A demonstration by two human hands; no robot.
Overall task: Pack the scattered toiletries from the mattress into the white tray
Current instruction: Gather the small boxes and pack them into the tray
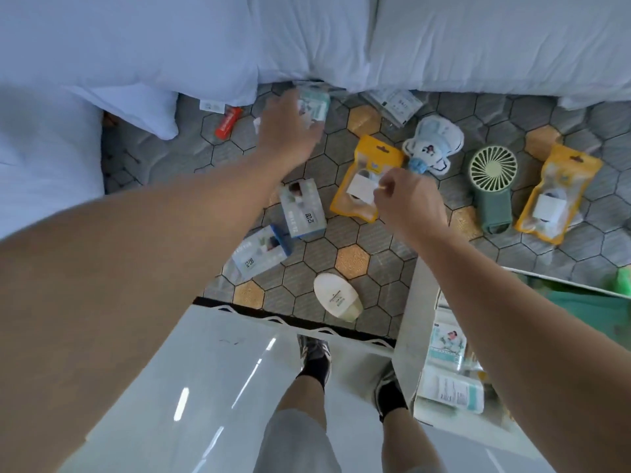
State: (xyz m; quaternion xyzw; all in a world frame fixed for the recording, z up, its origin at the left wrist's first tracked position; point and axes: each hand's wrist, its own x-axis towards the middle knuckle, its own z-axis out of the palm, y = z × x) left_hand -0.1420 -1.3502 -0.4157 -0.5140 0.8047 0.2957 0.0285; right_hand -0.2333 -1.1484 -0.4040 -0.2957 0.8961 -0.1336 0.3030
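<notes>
Left forearm (136,250) crosses mattress (351,257) edge; tray (406,319) right.

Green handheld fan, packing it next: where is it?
Head view: the fan lies right of centre on the mattress, between the plush elephant and the rightmost yellow pouch.

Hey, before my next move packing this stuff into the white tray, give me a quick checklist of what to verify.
1. Left hand at teal pack by the pillows: grip cannot tell, blurred.
2. Right hand above yellow pouch, fingers curled: hold cannot tell.
3. White tray close at the right: ok.
4. Space in tray: cannot tell, arm hides part.
5. Mattress cleared: not ok; green fan, red tube, boxes lie on it.
</notes>
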